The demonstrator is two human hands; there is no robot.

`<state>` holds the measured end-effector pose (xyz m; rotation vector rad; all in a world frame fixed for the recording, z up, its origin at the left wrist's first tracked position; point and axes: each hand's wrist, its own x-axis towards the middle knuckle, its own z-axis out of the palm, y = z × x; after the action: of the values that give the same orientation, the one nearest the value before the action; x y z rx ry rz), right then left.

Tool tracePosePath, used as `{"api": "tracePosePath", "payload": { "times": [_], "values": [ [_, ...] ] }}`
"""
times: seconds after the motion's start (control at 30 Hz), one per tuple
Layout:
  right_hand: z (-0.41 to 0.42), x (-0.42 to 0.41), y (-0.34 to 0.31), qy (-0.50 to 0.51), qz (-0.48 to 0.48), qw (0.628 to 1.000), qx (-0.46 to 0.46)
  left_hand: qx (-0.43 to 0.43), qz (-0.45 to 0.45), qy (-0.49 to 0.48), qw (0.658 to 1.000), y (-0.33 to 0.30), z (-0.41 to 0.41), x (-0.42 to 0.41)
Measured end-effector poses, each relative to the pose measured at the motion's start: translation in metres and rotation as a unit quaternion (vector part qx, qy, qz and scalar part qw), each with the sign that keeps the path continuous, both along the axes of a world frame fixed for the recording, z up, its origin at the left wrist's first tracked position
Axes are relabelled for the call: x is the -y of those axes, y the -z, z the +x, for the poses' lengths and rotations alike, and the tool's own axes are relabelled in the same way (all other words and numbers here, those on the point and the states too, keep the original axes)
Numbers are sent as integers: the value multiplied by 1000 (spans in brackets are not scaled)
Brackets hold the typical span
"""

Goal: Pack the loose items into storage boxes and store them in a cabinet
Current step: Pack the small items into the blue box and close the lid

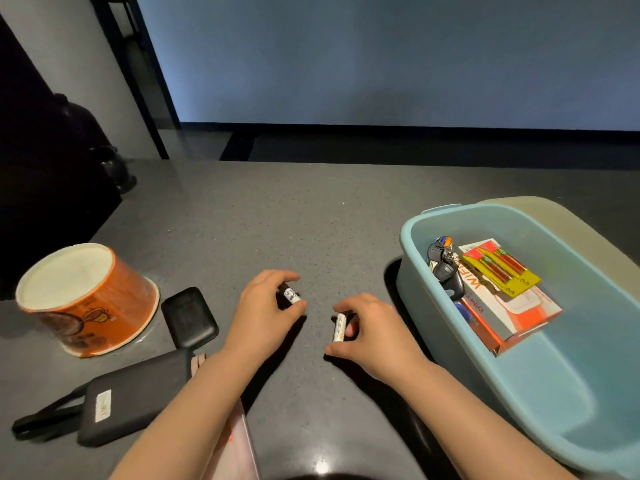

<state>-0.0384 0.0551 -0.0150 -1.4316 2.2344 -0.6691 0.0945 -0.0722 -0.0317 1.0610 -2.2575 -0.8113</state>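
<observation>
My left hand (264,308) pinches a small black-and-white battery (290,294) against the grey table (242,220). A little to the right, my right hand (372,332) grips a white battery (339,327) lying on the table. A light blue storage box (491,386) stands at the right. Inside it lie car keys (445,268), an orange and white carton (512,306) and a yellow pack of batteries (502,271).
An orange upside-down tub (86,299) stands at the left. Beside it lie a small black case (188,322), a black power bank (133,401) with a strap, and a pink item (235,441) under my left forearm. A grey lid (568,223) sits behind the box.
</observation>
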Motion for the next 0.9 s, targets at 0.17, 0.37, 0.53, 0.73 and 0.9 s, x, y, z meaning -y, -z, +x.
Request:
{"api": "tracePosePath", "payload": {
  "times": [0.17, 0.37, 0.53, 0.73, 0.9],
  "values": [
    [-16, -33, -57, 50, -98, 994, 6, -79, -38, 37, 995, -48, -36, -27],
    [-86, -104, -109, 141, -141, 979, -32, -131, -33, 114, 984, -82, -106, -82],
    [-157, -147, -103, 192, -23, 978, -77, -117, -25, 163, 979, -86, -157, -119],
    [-198, -126, -89, 119, 22, 985, -125, -30, -47, 155, 986, -91, -200, -124],
    [-220, -90, -86, 30, 72, 980, -182, 14, -51, 144, 988, -82, -215, -114]
  ]
}}
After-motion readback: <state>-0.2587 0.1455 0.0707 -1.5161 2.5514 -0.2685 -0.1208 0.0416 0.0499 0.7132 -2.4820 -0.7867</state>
